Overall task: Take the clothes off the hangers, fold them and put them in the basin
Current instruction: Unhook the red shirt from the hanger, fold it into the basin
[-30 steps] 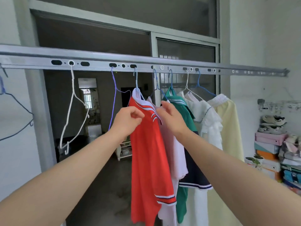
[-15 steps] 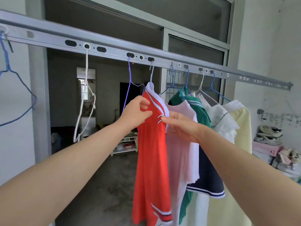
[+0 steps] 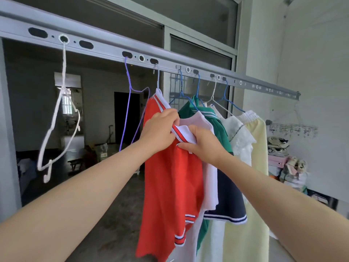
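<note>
Head view: since half a second ago the hands have closed in on each other, and the collar (image 3: 181, 132) is now bunched between them, pulled down and right.

- Left hand (image 3: 158, 129): fingers curled, gripping the red shirt (image 3: 170, 182) at its striped collar.
- Right hand (image 3: 204, 144): fingers curled round the collar's white end, just beside the left hand.
- The red shirt hangs on a pale blue hanger (image 3: 158, 78) hooked in the metal rail (image 3: 105, 48), left-most of the hung clothes.
- To its right, close-packed: pink shirt (image 3: 211, 178), green top (image 3: 221, 129), navy skirt (image 3: 230, 201), white lace top (image 3: 239, 137), yellow garment (image 3: 258, 148).
- To its left on the rail: bare purple hanger (image 3: 128, 103), then bare white hanger (image 3: 56, 118).
- Far right: pile of shoes (image 3: 277, 142) by the wall.
</note>
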Action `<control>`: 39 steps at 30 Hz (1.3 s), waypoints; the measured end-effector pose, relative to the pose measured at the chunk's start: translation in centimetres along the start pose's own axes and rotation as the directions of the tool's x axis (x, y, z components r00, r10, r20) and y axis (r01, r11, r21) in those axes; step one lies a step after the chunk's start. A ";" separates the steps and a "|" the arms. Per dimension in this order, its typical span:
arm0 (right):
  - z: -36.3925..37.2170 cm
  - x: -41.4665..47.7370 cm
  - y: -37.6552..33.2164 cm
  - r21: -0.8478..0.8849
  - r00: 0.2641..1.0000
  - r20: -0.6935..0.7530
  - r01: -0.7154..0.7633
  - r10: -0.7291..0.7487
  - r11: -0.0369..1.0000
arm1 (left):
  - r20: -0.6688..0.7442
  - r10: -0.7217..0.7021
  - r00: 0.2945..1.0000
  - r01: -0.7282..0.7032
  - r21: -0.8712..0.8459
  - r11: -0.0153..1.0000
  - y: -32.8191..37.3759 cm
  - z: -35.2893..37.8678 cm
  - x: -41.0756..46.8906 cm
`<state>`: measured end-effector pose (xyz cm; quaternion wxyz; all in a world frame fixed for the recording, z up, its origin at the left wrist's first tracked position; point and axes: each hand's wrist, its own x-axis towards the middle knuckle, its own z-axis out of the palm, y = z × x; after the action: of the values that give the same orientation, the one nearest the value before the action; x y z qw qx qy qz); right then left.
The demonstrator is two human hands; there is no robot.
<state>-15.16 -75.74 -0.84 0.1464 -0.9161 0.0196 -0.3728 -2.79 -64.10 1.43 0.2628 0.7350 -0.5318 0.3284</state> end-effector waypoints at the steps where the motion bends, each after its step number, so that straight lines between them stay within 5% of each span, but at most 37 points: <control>1: 0.2 -0.3 0.2 -0.075 0.998 -0.057 0.021 -0.025 0.997 | -0.008 -0.002 1.000 0.002 0.023 1.000 0.2 0.1 0.1; 7: 0.7 -1.8 2.0 -0.307 0.945 -0.321 -0.048 -0.056 0.951 | -0.081 0.004 0.997 -0.006 -0.020 1.000 2.6 1.4 0.3; 11: 0.2 -2.0 2.3 -0.274 0.941 -0.337 -0.125 0.026 0.954 | 0.048 -0.005 0.999 0.012 -0.145 0.989 3.1 2.2 0.2; 16: 0.4 -2.4 1.8 0.136 0.968 -0.164 -0.169 0.190 0.976 | 0.215 0.015 0.976 0.004 -0.091 0.996 3.6 3.3 -0.4; 21: 0.4 -2.0 0.6 0.672 0.898 0.086 -0.372 0.431 0.640 | 0.183 0.064 0.981 -0.025 -0.207 0.978 2.0 3.5 -1.4; 27: 0.8 0.0 1.3 0.585 0.878 -0.115 -0.318 0.465 0.746 | 0.088 0.127 0.988 -0.090 -0.341 0.936 0.4 3.6 -2.8; 32: 0.7 0.1 1.2 0.683 0.812 -0.217 -0.270 0.541 0.679 | 0.143 0.109 0.984 -0.069 -0.263 0.962 -1.4 2.9 -4.4; 39: 1.5 0.2 -0.7 0.830 0.846 -0.136 -0.187 0.515 0.526 | 0.224 0.058 0.973 0.006 -0.277 0.961 0.3 3.1 -4.8</control>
<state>-14.07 -74.70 -1.54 0.6022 -0.6438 0.0680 -0.4671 -3.47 -63.57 -4.21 0.2952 0.7171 -0.6088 0.1671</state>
